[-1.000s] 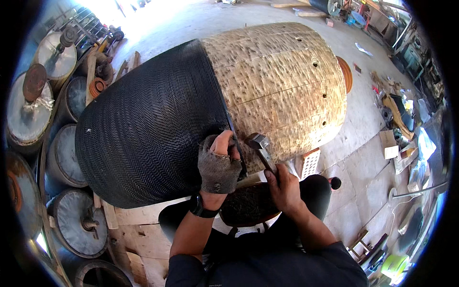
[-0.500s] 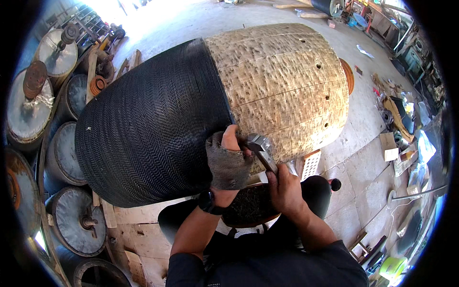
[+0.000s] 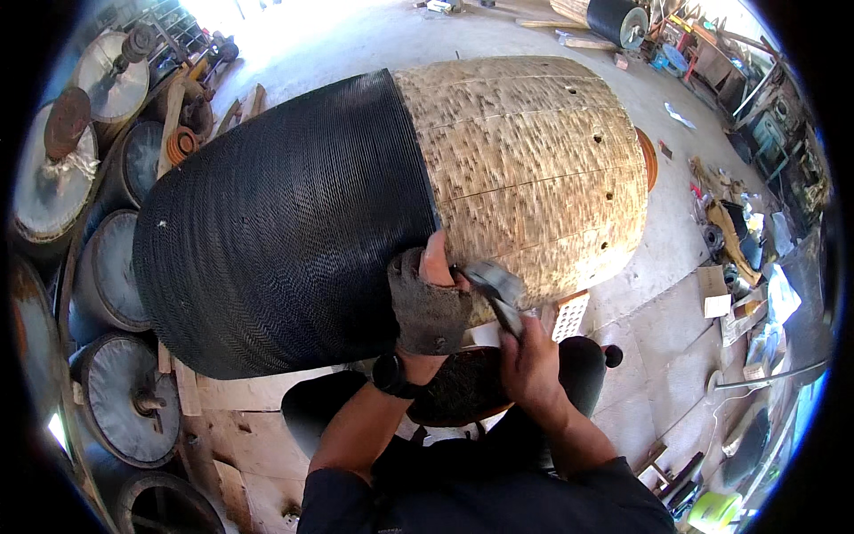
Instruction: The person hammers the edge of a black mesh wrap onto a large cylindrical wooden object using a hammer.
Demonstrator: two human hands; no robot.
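Note:
A large wooden roller point(image 3: 534, 151), pale and pitted, lies crosswise before me. Its left part is wound with black ridged strip point(image 3: 285, 214), ending in a straight edge near the middle. At the lower end of that edge is my left hand point(image 3: 431, 307), in a dark fingerless glove, its fingers curled. What they grip is mostly hidden; only a small dark tip shows by the hammer. My right hand point(image 3: 532, 365) is wrapped round the handle of a hammer point(image 3: 498, 289), whose head, blurred by motion, is close to my left fingertips. A dark round container point(image 3: 463, 387) stands between my knees.
Several metal-ended drums point(image 3: 133, 400) line the left side, with wooden beams point(image 3: 187, 387) beside them. A white perforated crate point(image 3: 571, 316) is under the roller's right part. Cardboard point(image 3: 713, 292) and scrap lie on the floor at the right. Another roller point(image 3: 618, 22) is at the far right.
The hammer in my right hand has shifted slightly and its head is now smeared by motion. My left hand stays at the strip's edge. The whole view has shifted a little.

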